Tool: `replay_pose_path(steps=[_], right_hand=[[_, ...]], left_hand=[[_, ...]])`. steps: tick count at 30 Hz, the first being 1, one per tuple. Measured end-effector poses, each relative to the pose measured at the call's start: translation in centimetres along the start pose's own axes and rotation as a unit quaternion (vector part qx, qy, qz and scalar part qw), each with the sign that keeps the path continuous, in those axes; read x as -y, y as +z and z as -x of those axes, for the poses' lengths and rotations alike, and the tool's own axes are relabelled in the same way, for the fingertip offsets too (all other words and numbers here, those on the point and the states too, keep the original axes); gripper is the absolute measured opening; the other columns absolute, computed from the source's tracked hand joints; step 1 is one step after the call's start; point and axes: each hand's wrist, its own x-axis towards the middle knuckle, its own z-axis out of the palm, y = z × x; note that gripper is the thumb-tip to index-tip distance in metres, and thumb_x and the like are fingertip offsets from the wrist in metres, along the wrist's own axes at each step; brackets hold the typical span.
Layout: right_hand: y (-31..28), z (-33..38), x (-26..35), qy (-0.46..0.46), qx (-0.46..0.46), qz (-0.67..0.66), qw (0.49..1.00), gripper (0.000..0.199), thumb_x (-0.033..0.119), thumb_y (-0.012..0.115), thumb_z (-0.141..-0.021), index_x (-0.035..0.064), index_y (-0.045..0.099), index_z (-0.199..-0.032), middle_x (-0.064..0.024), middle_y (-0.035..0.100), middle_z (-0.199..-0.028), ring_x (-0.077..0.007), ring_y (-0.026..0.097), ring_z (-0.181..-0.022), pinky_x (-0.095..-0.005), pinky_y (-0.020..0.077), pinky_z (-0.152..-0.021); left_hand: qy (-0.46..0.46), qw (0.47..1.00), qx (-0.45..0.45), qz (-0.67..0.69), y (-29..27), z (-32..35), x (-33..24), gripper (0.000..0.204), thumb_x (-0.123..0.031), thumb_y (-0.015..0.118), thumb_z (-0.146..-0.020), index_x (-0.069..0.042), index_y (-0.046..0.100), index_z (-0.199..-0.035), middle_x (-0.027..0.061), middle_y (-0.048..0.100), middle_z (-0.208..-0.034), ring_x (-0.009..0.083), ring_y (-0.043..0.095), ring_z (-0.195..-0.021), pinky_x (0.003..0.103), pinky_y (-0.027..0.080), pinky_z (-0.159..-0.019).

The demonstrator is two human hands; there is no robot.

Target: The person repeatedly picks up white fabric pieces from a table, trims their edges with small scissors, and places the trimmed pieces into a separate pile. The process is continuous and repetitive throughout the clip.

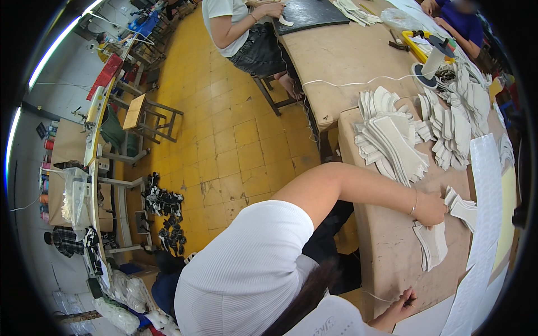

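Observation:
My left hand [430, 208] reaches across the brown-covered table, its fingers curled at a small stack of cream fabric pieces [462, 210]. Another cream stack [431, 246] lies just under and below that hand. My right hand [404, 305] is low over the table's near side, fingers pinched together. Something small and dark shows at its fingertips, too small to name. A thin pale thread [376, 297] runs beside this hand. Larger piles of similar curved cream pieces [389, 143] lie farther up the table.
A white quilted strip [485, 190] runs along the table's right side. Beyond the piles stand a spool [431, 67] and a yellow tray [417, 47]. One co-worker [238, 33] sits at the far left table edge, another [459, 25] at the far right. A wooden stool [137, 112] stands on the yellow floor.

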Motion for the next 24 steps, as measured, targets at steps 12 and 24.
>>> replay_pose_path(steps=[12,24], right_hand=[[1.8,1.1,5.2,0.036,-0.03,0.001,0.999,0.023,0.028,0.065,-0.105,0.0048,0.066,-0.106,0.0038,0.054,-0.084,-0.0051,0.042,-0.071,-0.0217,0.0293,-0.056],[-0.4,0.7,1.3,0.034,-0.017,-0.009,0.999,0.023,0.03,0.066,-0.104,0.0066,0.066,-0.105,0.0047,0.056,-0.085,-0.0017,0.041,-0.064,-0.0194,0.0261,-0.05]], left_hand=[[0.065,0.997,0.033,-0.031,1.7,-4.7,-2.0,0.038,-0.045,0.077,-0.084,-0.012,0.081,-0.102,0.0091,0.071,-0.12,0.0299,0.062,-0.119,0.045,0.048,-0.09],[0.077,0.995,0.01,-0.06,0.5,-5.1,-3.4,0.021,-0.03,0.074,-0.084,-0.014,0.08,-0.097,0.0051,0.074,-0.109,0.0258,0.068,-0.106,0.045,0.048,-0.087]])
